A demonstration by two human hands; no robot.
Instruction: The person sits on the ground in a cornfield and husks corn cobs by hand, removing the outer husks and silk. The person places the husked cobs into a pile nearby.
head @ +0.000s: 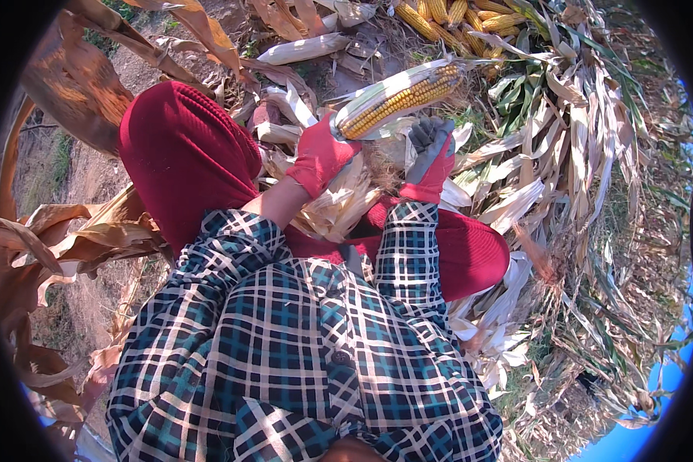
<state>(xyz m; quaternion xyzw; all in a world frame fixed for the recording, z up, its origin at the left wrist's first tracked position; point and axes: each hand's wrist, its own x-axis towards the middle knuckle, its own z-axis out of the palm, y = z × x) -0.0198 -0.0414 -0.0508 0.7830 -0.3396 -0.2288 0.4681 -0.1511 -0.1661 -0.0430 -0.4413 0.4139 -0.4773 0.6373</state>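
My left hand (326, 153), in a red glove with grey coating, grips the base of a corn ear (401, 101). Yellow kernels are bare along the side facing me, while pale husk still covers the upper side and silk hangs at the tip. My right hand (430, 151), gloved the same way, is just below the ear with its fingers curled in. A pale husk leaf (409, 153) shows at its edge and seems pinched in the fist. Loose husks (338, 202) lie between my legs, below the ear.
Several husked yellow ears (462, 23) are piled at the far side. Beside them, an ear in its husk (304, 48) lies on the soil. Cut dry corn stalks (577, 133) heap up on the right. Large dry leaves (75, 75) arch in from the left, near my knee (179, 144).
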